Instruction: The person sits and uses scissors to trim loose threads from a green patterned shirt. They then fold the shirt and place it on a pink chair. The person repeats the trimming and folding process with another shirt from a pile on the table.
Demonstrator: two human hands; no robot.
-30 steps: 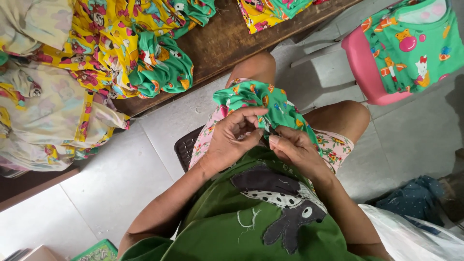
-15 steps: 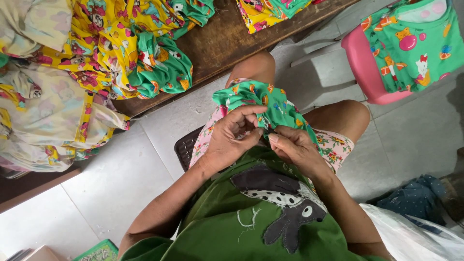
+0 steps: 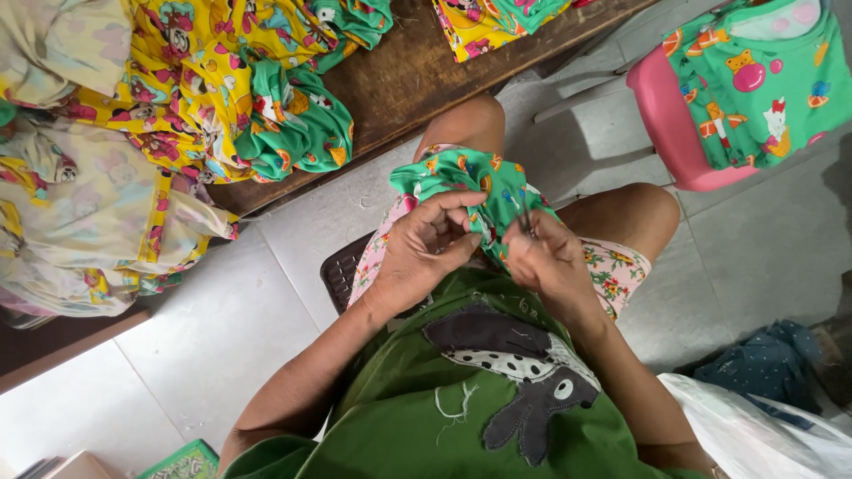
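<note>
Garment on lap; table ahead; chair right.

Wearer seen from above. Green top, short-sleeved, covering chest and shoulders. Sewn on its front, an animal patch: a dark grey head-shaped piece uppermost, below it a white band with black dots, then a grey body with one round white eye and long grey lobes trailing down. Left of the patch, a loose tangle of pale thread lies on the green cloth. Above the patch, beyond the top's hem, floral shorts: pale pink ground with small red, green and yellow flowers, covering both thighs. Forearms, hands and knees are bare.
</note>
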